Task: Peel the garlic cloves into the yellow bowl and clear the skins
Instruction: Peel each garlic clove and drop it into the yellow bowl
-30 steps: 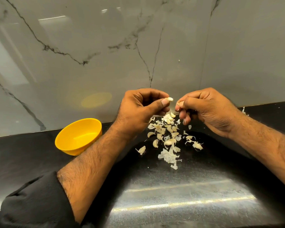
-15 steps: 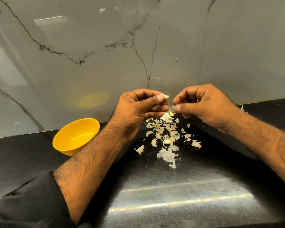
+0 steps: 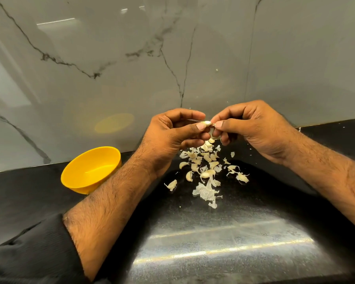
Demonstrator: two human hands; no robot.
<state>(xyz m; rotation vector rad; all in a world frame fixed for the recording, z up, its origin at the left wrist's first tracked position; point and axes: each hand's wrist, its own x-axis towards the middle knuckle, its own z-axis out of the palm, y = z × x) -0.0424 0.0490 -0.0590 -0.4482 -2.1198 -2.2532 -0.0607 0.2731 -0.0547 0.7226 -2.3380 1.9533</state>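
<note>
- Now the garlic clove [image 3: 207,123] sits pinched between our two thumbs, raised above the counter near its back edge; half a second ago the hands were slightly apart, and they have closed in until the thumb tips nearly meet over it.
- Our left hand [image 3: 172,136] grips the clove, thumb over curled fingers, while our right hand [image 3: 252,128] pinches at its exposed end, fingers curled in; whether it has skin or clove between them is too small to tell.
- We judge this as peeling resumed on the same clove, so nothing is ready to drop yet.
- Below the hands, the scatter of skins and cloves [image 3: 205,171] lies on the black counter [image 3: 254,212] toward the back edge, much as it lay a second ago.
- The yellow bowl [image 3: 90,169] stands well apart to the left by the back edge, partly behind our left forearm; it looks empty of cloves from here, and it has not shifted.
- We take it that most of the task remains: this clove, the rest, then the skins.
</note>
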